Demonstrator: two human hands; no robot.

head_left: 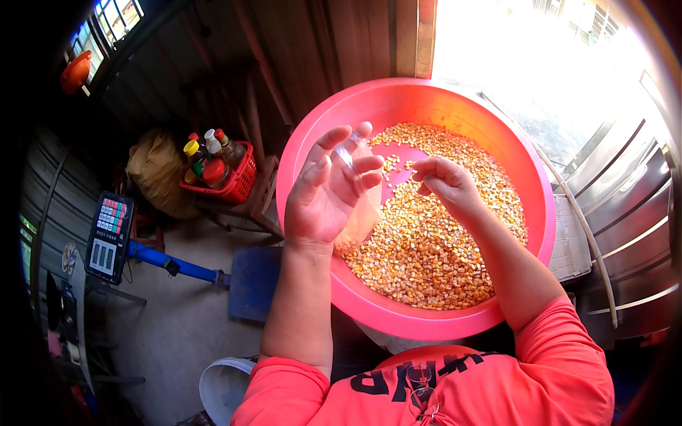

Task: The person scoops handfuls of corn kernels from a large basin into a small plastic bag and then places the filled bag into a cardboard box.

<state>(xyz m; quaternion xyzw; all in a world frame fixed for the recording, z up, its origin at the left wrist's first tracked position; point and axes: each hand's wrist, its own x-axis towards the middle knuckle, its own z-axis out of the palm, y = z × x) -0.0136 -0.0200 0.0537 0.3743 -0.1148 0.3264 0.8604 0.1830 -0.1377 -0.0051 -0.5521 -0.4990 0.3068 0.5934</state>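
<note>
A large pink tub (398, 330) holds a broad spread of yellow-orange corn kernels (426, 263). Over its left side is my left hand (327, 188), palm turned up and fingers bent. A thin clear plastic bag (361, 219) shows between those fingers and hangs down beside the hand toward the kernels; its lower part looks orange-tinted. My right hand (451, 186) is above the middle of the corn, thumb and fingers drawn together in a pinch. Whatever lies between those fingertips is too small or hidden to make out.
To the left stands a stool (259, 202) bearing a red basket (243, 177) of bottles. Beside it slumps a tan sack (160, 170). A scale with a keypad display (110, 234) and blue platform (253, 280) is nearer. A white bucket (224, 390) sits low; a pale stick (590, 241) leans right.
</note>
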